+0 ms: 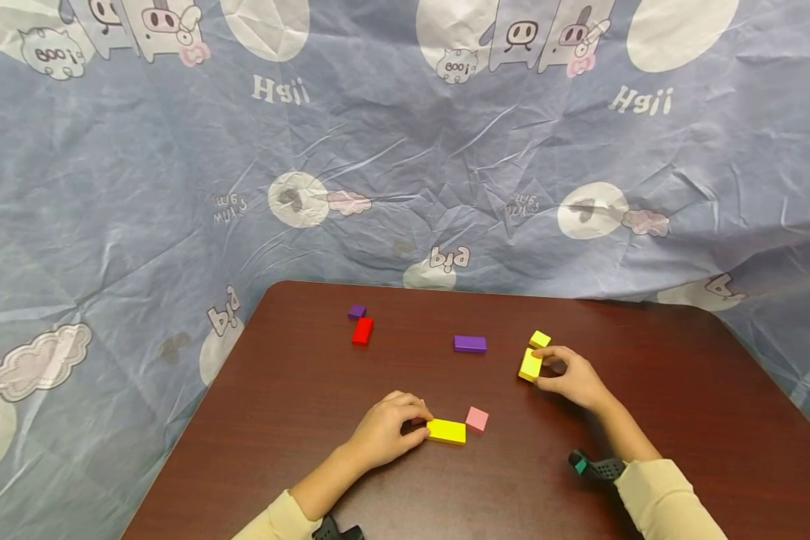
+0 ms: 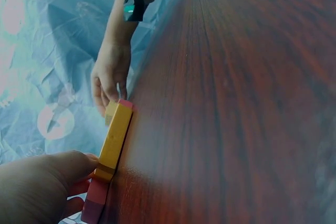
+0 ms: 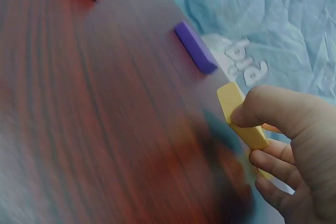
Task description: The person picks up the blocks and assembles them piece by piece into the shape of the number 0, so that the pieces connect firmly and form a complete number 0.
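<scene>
On the near part of the table, my left hand (image 1: 386, 431) pinches the left end of a long yellow block (image 1: 447, 431). Against that block's right end lies a small pink block (image 1: 477, 419). In the left wrist view, a pinkish-red block (image 2: 95, 200) sits beside the fingers, at the near end of the yellow one; from the head it is mostly hidden by the hand. Farther right, my right hand (image 1: 576, 379) grips another yellow block (image 1: 530, 365) between thumb and fingers. Just beyond that one is a small yellow block (image 1: 540, 340).
A purple block (image 1: 469, 344) lies mid-table toward the back. At the back left, a red block (image 1: 362, 331) stands close to a small purple block (image 1: 357, 311). A printed blue-grey cloth (image 1: 405, 165) hangs behind the dark wooden table (image 1: 277, 420).
</scene>
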{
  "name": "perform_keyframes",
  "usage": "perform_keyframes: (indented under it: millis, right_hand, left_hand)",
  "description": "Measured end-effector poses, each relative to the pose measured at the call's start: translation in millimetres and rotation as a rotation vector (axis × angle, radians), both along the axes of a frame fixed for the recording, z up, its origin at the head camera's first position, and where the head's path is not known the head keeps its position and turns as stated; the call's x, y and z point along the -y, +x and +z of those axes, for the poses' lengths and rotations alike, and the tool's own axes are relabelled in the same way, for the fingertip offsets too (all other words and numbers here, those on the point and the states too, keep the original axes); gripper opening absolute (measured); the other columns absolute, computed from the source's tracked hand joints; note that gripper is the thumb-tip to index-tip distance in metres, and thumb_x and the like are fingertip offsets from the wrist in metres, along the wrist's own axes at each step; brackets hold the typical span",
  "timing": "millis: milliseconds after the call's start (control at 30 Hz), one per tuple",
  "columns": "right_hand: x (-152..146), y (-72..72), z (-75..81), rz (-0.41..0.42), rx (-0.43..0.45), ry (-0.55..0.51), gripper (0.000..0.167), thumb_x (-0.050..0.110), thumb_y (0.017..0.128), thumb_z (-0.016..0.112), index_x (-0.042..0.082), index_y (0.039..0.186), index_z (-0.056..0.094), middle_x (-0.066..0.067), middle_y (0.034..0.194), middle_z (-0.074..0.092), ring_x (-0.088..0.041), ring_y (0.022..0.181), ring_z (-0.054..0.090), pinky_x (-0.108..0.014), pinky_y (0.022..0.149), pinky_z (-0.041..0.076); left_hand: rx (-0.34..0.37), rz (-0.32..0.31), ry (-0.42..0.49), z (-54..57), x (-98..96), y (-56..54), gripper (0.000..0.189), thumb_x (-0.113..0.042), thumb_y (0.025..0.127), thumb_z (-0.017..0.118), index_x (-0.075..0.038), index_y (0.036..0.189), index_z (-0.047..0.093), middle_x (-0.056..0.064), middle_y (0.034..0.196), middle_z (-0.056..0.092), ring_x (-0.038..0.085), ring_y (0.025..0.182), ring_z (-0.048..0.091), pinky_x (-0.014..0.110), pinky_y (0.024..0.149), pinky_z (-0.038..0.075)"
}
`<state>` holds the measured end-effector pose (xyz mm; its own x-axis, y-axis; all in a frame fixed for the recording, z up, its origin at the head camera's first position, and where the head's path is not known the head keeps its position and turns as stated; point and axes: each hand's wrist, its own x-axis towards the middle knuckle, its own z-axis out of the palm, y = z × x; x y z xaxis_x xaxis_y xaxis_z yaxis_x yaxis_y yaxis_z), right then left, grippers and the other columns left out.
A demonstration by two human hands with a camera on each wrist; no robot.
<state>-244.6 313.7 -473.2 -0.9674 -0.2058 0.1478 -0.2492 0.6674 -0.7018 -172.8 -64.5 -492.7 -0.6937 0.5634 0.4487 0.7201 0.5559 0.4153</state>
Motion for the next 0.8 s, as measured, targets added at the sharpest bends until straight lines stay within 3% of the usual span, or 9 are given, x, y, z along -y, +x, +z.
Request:
perform_keyframes:
  millis: [800]
  right_hand:
    - [60,14.9,-1.1,0.205,-0.078,-0.028,0.046,0.010,0.072,0.085,0.011,0.114,0.067,-0.006,0.117,0.062,-0.028,0.102,0.059,-0.050,0.090,0.048]
  left_hand:
    - [-0.004,0.002,0.008,-1.3,1.4,-0.4,0.016,-0.021,0.085,0.076,-0.016,0.100,0.075,-0.007,0.102,0.068,0.010,0.104,0.059,0.027,0.093,0.047]
